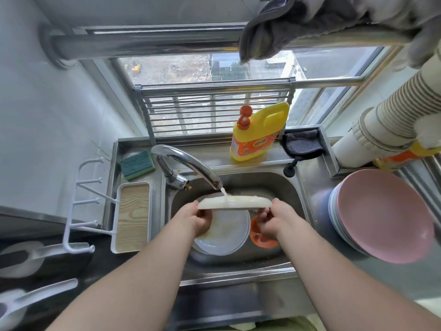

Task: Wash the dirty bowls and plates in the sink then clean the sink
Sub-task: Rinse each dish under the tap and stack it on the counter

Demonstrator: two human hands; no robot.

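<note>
A white plate [235, 202] is held level over the steel sink [290, 194], seen almost edge-on. Water from the curved tap [191, 164] runs onto its top. My left hand [199, 217] grips its left rim and my right hand [270, 219] grips its right rim. Below them in the basin lies another white plate [223, 231] with yellowish smears, stacked on at least one more. An orange bowl [259, 237] sits beside it, partly hidden by my right hand.
A stack of pink and blue bowls [379, 216] stands on the right counter. Yellow detergent bottle [259, 131], grey cloth [301, 143] and green sponge [137, 164] sit behind the sink. A wooden-bottomed tray [133, 217] with white hooks lies left. Stacked paper cups [391, 120] lean at right.
</note>
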